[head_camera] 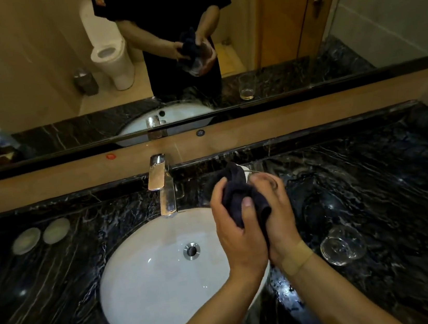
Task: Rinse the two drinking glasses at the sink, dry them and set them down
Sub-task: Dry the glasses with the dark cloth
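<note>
The left hand [239, 229] grips the cloth [241, 193] to wipe the glass [263, 180] the right hand [274, 208] clasps; the other glass [342, 244] waits at four o'clock.

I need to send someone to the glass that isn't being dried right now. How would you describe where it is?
Start at the white sink set in the dark marble counter. Go right, past the two hands working a dark cloth around the other glass. The free glass stands alone on the counter to the right of the right wrist, clear, with nothing touching it.
</note>
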`<state>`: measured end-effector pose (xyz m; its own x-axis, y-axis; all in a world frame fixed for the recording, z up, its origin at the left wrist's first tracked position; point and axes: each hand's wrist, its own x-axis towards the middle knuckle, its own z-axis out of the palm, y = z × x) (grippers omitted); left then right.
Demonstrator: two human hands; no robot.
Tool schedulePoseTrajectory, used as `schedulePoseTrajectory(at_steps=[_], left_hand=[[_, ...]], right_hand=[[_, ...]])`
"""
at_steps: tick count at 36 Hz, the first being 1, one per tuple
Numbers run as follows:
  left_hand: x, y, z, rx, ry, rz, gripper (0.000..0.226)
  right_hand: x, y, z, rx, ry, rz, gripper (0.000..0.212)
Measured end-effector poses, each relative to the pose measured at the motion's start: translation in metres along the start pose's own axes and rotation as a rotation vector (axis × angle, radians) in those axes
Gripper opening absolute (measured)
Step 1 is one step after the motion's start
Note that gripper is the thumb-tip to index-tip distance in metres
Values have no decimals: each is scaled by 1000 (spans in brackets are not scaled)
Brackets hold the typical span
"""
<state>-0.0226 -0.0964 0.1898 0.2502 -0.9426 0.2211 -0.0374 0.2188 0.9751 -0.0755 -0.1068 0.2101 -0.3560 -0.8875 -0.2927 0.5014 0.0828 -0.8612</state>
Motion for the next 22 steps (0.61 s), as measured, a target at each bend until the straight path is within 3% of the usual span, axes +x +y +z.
schedulePoseTrajectory(at_steps=[4, 7, 9, 13, 16, 19, 21, 22], left_hand=[[6, -2, -3, -79, -14, -73, 38], [20, -7, -8, -145, -19, -233, 38], [29, -8, -11, -231, -82, -343, 38], [46, -5, -12, -368, -193, -531, 64], [45, -1, -7, -207, -111, -430, 36], [33, -2, 1, -99, -17, -298, 25], [29, -2, 4, -41, 39, -254, 21], [28, -3, 4, -17, 56, -241, 23]], right_hand=[[1, -1, -8, 3, -45, 17, 17], [7, -6, -17, -97, -141, 62, 17], [10, -13, -18, -12, -219, 123, 18], [26, -15, -22, 108, -222, 205, 22], [32, -6, -16, -71, -89, 254, 59], [32, 4, -4, -115, 189, 139, 56], [25, 9, 2, -179, 228, 61, 63], [20, 11, 4, -230, 222, 12, 56]])
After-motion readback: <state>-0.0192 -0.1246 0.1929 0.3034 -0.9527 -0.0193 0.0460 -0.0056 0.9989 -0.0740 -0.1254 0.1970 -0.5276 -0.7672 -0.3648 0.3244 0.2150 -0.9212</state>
